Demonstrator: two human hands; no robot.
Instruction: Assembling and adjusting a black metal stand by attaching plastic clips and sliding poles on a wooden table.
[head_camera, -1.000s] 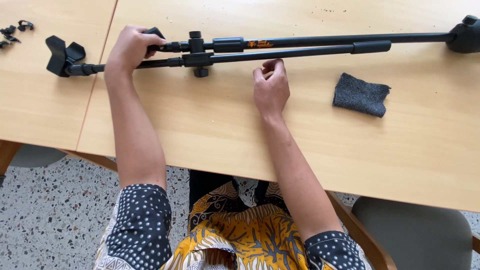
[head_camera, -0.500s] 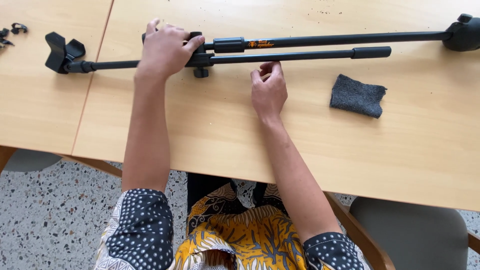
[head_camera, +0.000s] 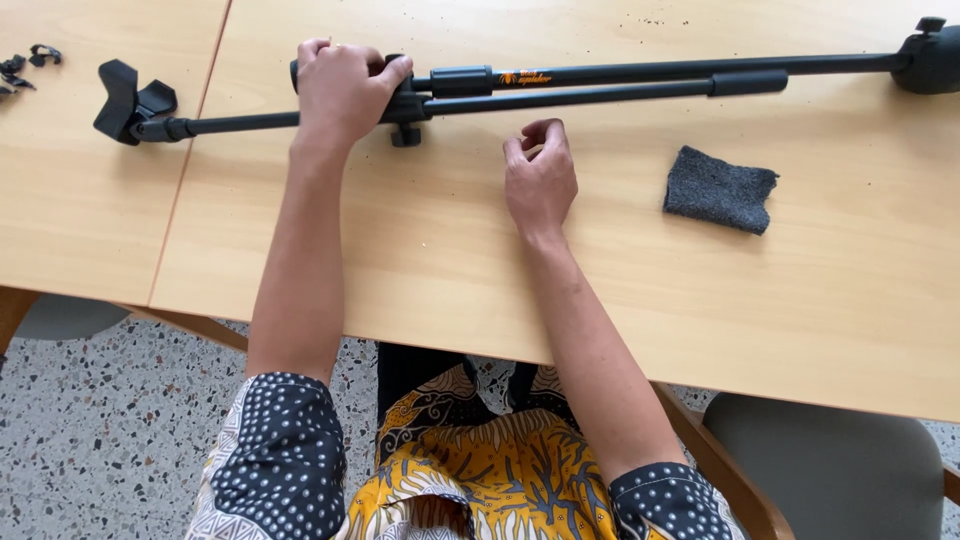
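Black stand (head_camera: 600, 85): we see it lying flat along the far side of the wooden table (head_camera: 420, 260).
Left hand (head_camera: 343, 88): ours, wrapped over its middle joint, pinning it down.
Right hand (head_camera: 540, 178): loosely curled, holding nothing, resting just beside the rods.
Grey cloth (head_camera: 720, 188): set apart, right.

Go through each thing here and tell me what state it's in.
Black stand: folded, lying flat on the table.
Clip: at the stand's left end, holding nothing.
Grey cloth: folded, lying apart from the stand.
Left hand: closed over the stand's joint.
Right hand: loosely curled, resting on the table.
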